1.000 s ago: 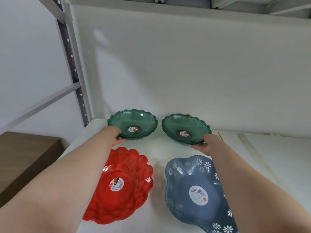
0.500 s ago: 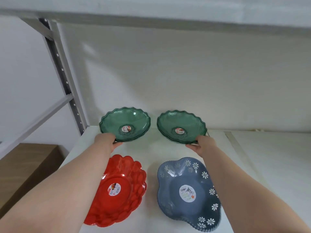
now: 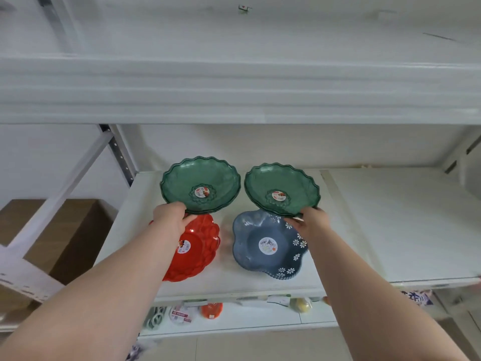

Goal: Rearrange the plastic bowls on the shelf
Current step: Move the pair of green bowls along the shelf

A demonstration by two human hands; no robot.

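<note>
Two green scalloped bowls are held up above the white shelf [image 3: 364,230]. My left hand [image 3: 170,217] grips the near rim of the left green bowl [image 3: 200,185]. My right hand [image 3: 311,221] grips the near rim of the right green bowl [image 3: 282,190]. Both look like small stacks and tilt toward me. Below them on the shelf lie a red bumpy bowl [image 3: 200,246], partly hidden by my left forearm, and a blue flower-patterned bowl [image 3: 268,246] to its right.
An upper shelf board [image 3: 239,92] runs across just above the raised bowls. A metal upright [image 3: 119,155] stands at the left. A brown cardboard box [image 3: 65,230] sits lower left. Small packaged goods [image 3: 210,310] lie on a lower shelf.
Both hands have lifted the green bowls off the shelf and drawn them toward me over the red and blue bowls. The camera has pulled back and tilted up, showing the upper shelf.
</note>
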